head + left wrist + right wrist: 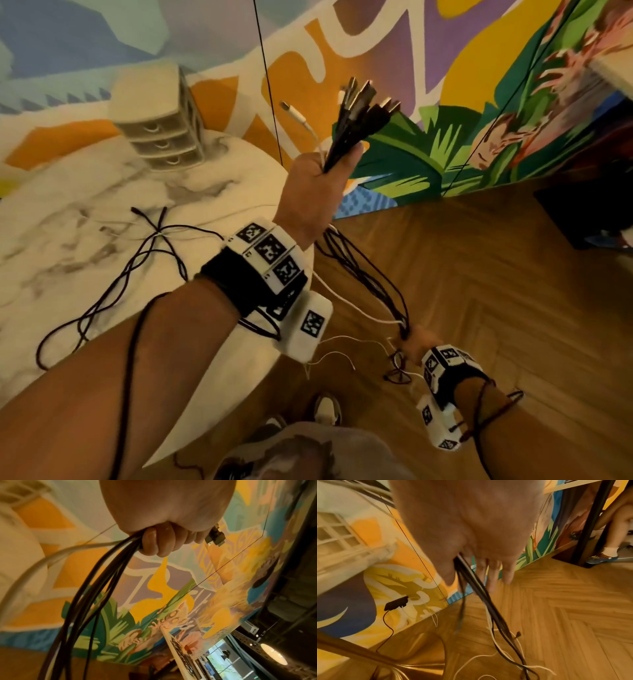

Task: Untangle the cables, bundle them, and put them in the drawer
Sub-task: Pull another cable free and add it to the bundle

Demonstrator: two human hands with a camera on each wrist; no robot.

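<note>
My left hand (318, 178) is raised beside the table's edge and grips a bunch of cables (356, 120) just below their plugs, which fan out above the fist. Most are black; one is white (303, 123). In the left wrist view the fingers (154, 542) curl round the cords (96, 581), with a plug (215, 536) past the fist. The cords hang down to my right hand (412, 339), low over the floor, which pinches them between thumb and fingers (489, 574); their tails (501, 635) trail below. A white three-drawer unit (161, 126) stands on the table, its drawers closed.
A loose black cable (144, 253) lies looped on the round marble table (68, 205) and runs over my left forearm. Below is a wood parquet floor (479, 308), with my shoes (327, 407). A painted wall stands behind. A seated person's legs (611, 520) are at the right.
</note>
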